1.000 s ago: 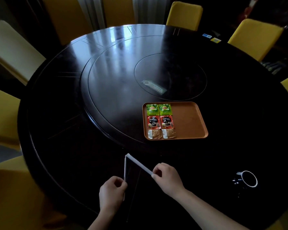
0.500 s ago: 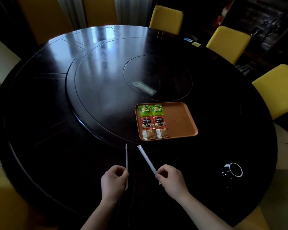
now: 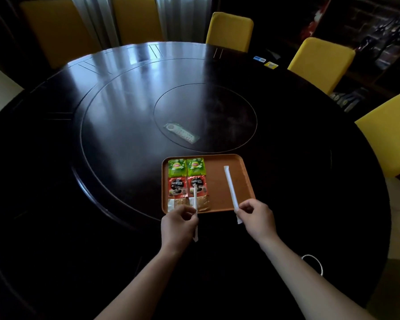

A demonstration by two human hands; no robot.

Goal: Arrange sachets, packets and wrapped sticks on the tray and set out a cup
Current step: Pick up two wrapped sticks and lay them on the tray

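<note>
An orange tray (image 3: 241, 172) lies on the dark round table. Its left part holds two green tea sachets (image 3: 186, 166), two red coffee packets (image 3: 187, 186) and two brown sugar packets (image 3: 201, 202) in rows. My left hand (image 3: 177, 226) pinches a thin white wrapped stick (image 3: 195, 199) that points up over the packets. My right hand (image 3: 255, 218) grips a wider white wrapped stick (image 3: 230, 187), angled over the tray's bare right half. A black cup with a white rim (image 3: 313, 264) stands at the lower right, partly hidden by my right forearm.
The table has a raised turntable (image 3: 125, 116) with a clear plastic-wrapped item (image 3: 181, 133) near its centre. Yellow chairs (image 3: 320, 61) ring the table. Two small cards (image 3: 266, 62) lie at the far right edge.
Both hands moved forward and apart with their sticks. The right stick now hangs over the tray's bare half; the left stick now reaches over the packets. The view shifted closer.
</note>
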